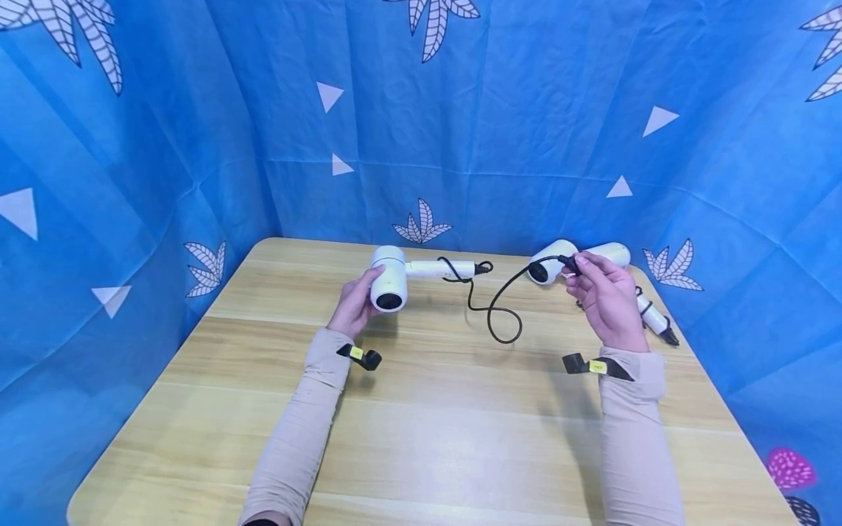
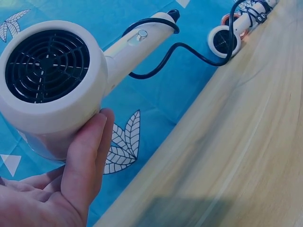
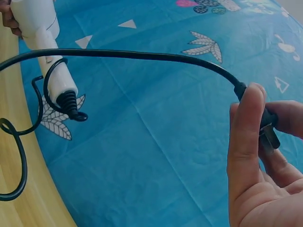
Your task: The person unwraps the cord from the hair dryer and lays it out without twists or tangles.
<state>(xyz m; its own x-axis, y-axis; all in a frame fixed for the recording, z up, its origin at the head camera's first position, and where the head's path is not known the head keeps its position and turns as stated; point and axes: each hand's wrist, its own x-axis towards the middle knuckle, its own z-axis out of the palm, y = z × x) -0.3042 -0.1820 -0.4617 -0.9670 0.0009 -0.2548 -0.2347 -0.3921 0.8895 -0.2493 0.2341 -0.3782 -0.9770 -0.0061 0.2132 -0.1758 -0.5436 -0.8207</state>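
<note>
A white hair dryer (image 1: 388, 281) is held up by its head in my left hand (image 1: 355, 303), its handle pointing right. In the left wrist view, the thumb and fingers grip the barrel below the round black grille (image 2: 47, 66). My right hand (image 1: 608, 299) pinches the black plug (image 3: 268, 124) at the cord's end, with metal prongs showing in the right wrist view. The black cord (image 1: 500, 310) loops once round the handle, then hangs in a loose curl between the two hands.
Behind my right hand, other white hair dryers (image 1: 551, 263) lie at the table's back right corner. One handle (image 1: 651, 314) there has its cord wound round it. A patterned blue cloth (image 1: 460, 131) encloses the wooden table (image 1: 447, 424) at the back and sides.
</note>
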